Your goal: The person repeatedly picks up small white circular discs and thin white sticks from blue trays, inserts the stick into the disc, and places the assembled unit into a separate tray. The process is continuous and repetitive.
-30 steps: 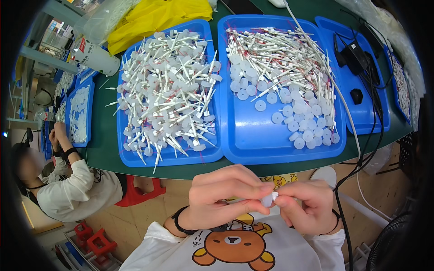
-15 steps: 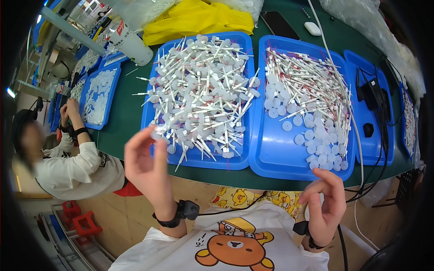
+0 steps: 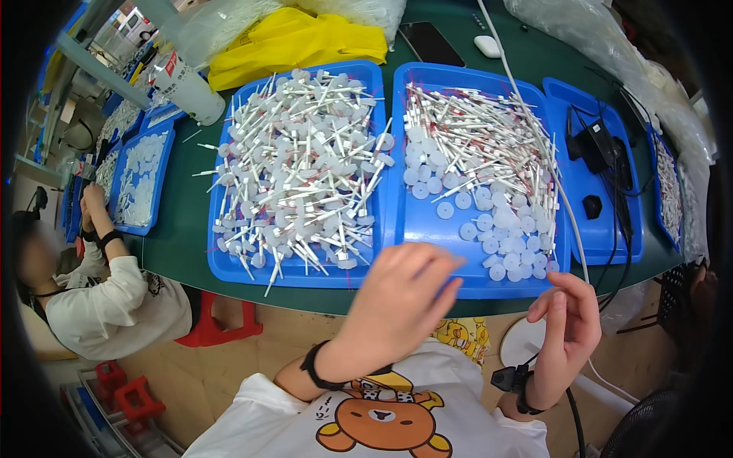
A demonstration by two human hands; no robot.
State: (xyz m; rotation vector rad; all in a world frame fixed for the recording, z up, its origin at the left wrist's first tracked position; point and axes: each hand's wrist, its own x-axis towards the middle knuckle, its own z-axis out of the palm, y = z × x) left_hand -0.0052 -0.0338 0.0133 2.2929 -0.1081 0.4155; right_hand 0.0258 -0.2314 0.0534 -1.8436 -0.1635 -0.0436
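My left hand (image 3: 401, 301) is over the front edge of the right-hand blue tray (image 3: 458, 259), fingers pointing right. Its thumb and forefinger are apart, and no object shows between them. Farther right, my right hand (image 3: 569, 324) hangs just in front of the same tray, fingers loosely bent, thumb apart, with nothing visible held. That tray holds white sticks (image 3: 481, 130) with thin red wires, and frosted round discs (image 3: 508, 240) nearest my hands. To the left, a second blue tray (image 3: 217, 263) is heaped with white sticks that have discs fitted on them (image 3: 298, 168).
Behind the trays lie a yellow bag (image 3: 298, 42), a phone (image 3: 431, 43) and a white case (image 3: 487, 46). A white cable (image 3: 527, 126) crosses the right tray. Another blue tray (image 3: 603, 237) holds a black adapter (image 3: 592, 146). At left sit a cup (image 3: 187, 91) and a co-worker (image 3: 107, 298).
My left hand has moved right, from the front left of the heaped tray to the right-hand tray. My right hand has shifted slightly. The whole view has shifted a little.
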